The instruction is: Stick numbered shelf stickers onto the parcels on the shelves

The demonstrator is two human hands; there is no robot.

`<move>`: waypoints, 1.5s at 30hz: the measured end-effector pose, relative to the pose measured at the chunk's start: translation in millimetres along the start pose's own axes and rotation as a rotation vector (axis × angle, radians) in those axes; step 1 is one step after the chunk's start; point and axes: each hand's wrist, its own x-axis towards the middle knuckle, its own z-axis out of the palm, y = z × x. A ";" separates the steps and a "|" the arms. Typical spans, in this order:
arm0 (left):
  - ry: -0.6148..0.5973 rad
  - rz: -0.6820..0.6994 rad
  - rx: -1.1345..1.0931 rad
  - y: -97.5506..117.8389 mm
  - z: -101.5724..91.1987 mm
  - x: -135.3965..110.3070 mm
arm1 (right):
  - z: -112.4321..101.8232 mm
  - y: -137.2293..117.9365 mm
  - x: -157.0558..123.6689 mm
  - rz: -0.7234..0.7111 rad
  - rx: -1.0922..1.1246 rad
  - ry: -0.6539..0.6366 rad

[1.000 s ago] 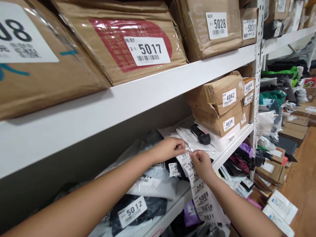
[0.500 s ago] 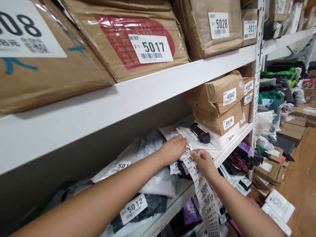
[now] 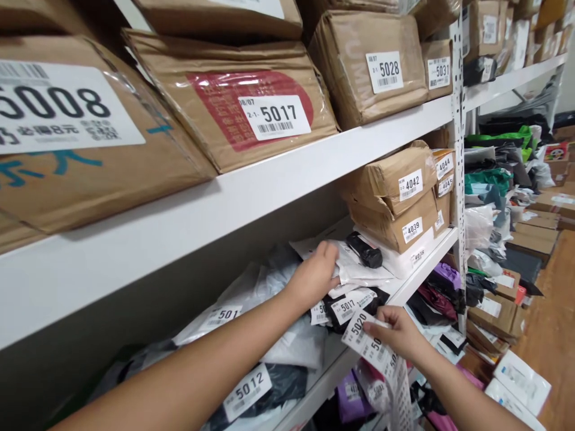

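Observation:
My right hand (image 3: 399,332) pinches a long strip of printed number labels (image 3: 375,350) near its top end, where "5020" reads. The strip hangs down in front of the shelf edge. My left hand (image 3: 317,269) rests with curled fingers on a white plastic mailer bag (image 3: 354,263); what lies under its fingertips is hidden. Just below that hand sits a black parcel with a "5017" label (image 3: 348,306). Beyond it, a small black wrapped parcel (image 3: 365,248) lies on the white bag. Nearer to me, a dark parcel bears a "5012" label (image 3: 248,390).
Cardboard boxes (image 3: 372,215) are stacked at the right end of this shelf. The white shelf beam (image 3: 251,191) above carries large numbered cartons (image 3: 265,143). A perforated upright post (image 3: 457,179) stands to the right. More bags and boxes (image 3: 516,377) lie low by the wooden floor (image 3: 550,335).
My right hand has drawn the label strip down and right, away from my left hand. The strip's top label now reads "5020". My left hand stays over the white bag.

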 end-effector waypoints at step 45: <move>-0.318 0.157 0.172 25.7 -5.7 15.7 | 12.3 -11.6 63.3 0.023 0.000 0.227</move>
